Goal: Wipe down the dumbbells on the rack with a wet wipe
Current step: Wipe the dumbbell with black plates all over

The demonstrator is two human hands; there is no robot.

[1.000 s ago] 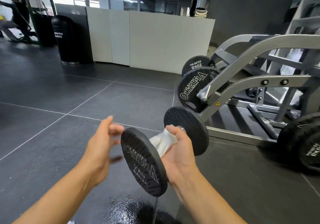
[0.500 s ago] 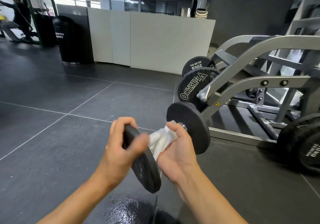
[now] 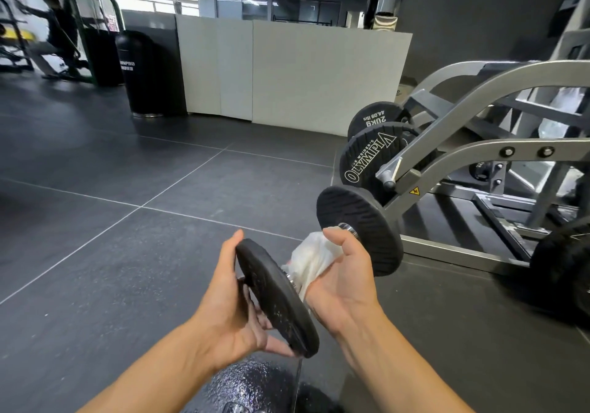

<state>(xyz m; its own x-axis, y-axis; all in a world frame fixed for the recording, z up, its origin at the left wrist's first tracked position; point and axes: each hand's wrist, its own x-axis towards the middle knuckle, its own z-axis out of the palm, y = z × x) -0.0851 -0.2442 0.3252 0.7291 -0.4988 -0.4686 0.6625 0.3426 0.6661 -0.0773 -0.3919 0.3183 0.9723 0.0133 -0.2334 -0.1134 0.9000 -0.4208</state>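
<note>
Dumbbell [image 3: 277, 297] axis runs from lower centre to upper right. Left hand [image 3: 223, 313] clasps its near end; right hand [image 3: 346, 285] curls round wet wipe [image 3: 314, 257] at its middle.

I see one dumbbell [image 3: 277, 297] held up off the floor, lying roughly level and pointing away from me toward the right. Its two round plates are matte black with a textured face. The near plate [image 3: 271, 281] is tilted almost edge-on to me and cupped by the left hand [image 3: 230, 310]. The far plate [image 3: 360, 230] hangs free beyond it. A white, crumpled wet wipe [image 3: 314, 257] is bunched around the chrome handle [image 3: 346, 228] between the plates, gripped there by the right hand [image 3: 344, 281].
</note>
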